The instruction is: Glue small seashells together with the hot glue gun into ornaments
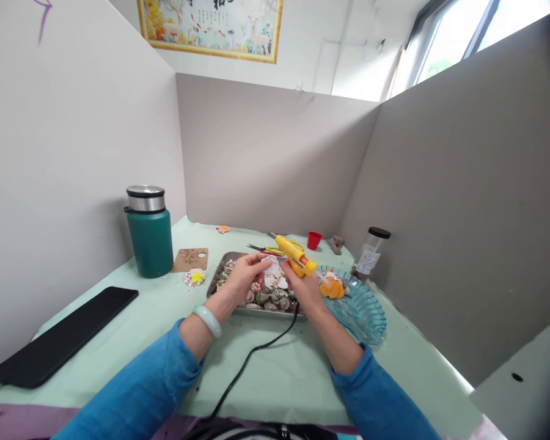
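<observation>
My left hand (244, 276), with a pale bangle at the wrist, is closed with thumb and fingers pinching a white shell piece (272, 269). My right hand (306, 292) wraps round a yellow hot glue gun (297, 256), tilted with a whitish glue stick poking out of its back end. The fingertips of my right hand are close to the shell piece; whether they touch it I cannot tell. Beneath both hands lies a metal tray (227, 256) filled with small shells (268, 299). A black cord (252, 354) runs from the gun towards me.
On the right stand a blue scalloped plate (371, 315) with orange pieces (332, 287), a red cup (314, 240) and a clear jar (370, 253). On the left are a green flask (150, 238), a brown board (191, 260), a flower-topped disc (194, 278) and a black slab (64, 336). Scissors (268, 249) lie behind the tray.
</observation>
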Tool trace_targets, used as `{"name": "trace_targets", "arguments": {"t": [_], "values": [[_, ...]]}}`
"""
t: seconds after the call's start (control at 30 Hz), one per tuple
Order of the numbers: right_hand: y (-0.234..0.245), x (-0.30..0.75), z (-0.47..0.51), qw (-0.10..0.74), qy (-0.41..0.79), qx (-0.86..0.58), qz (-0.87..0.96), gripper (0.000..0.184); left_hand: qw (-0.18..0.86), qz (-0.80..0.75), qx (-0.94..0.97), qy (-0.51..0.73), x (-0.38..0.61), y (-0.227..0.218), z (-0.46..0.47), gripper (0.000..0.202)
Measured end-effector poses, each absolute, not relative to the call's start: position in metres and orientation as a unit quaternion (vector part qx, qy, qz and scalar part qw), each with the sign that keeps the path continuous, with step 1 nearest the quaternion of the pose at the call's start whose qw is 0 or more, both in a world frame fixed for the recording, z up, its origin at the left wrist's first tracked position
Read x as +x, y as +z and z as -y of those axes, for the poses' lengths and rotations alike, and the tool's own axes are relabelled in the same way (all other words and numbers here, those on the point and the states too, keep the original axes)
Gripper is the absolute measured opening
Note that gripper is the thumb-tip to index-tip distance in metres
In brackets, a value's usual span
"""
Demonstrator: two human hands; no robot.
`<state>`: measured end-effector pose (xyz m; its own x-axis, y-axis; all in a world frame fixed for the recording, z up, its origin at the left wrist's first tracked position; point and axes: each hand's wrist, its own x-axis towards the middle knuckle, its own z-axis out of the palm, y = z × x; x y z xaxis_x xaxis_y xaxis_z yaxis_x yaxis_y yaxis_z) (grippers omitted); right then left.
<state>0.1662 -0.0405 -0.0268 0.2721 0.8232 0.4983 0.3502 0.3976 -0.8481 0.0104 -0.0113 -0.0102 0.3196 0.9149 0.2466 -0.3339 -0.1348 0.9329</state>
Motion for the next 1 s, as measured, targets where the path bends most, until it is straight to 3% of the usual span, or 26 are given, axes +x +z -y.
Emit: {"name": "trace_targets", "arguments": {"t": [0.7, 1.0], "values": [[-0.0227, 0.1607, 0.0451, 0.580, 0.160, -0.522, 0.605, 0.036, 0.587, -0.312, 0.548, 0.508, 0.0090, -0.0088, 0.0100, 0.034], [-0.0248, 0.1666, 0.0417, 0.607, 0.211, -0.521, 0.562, 0.034, 0.629, -0.269, 0.549, 0.480, 0.0104, -0.0145, 0.0074, 0.037]]}}
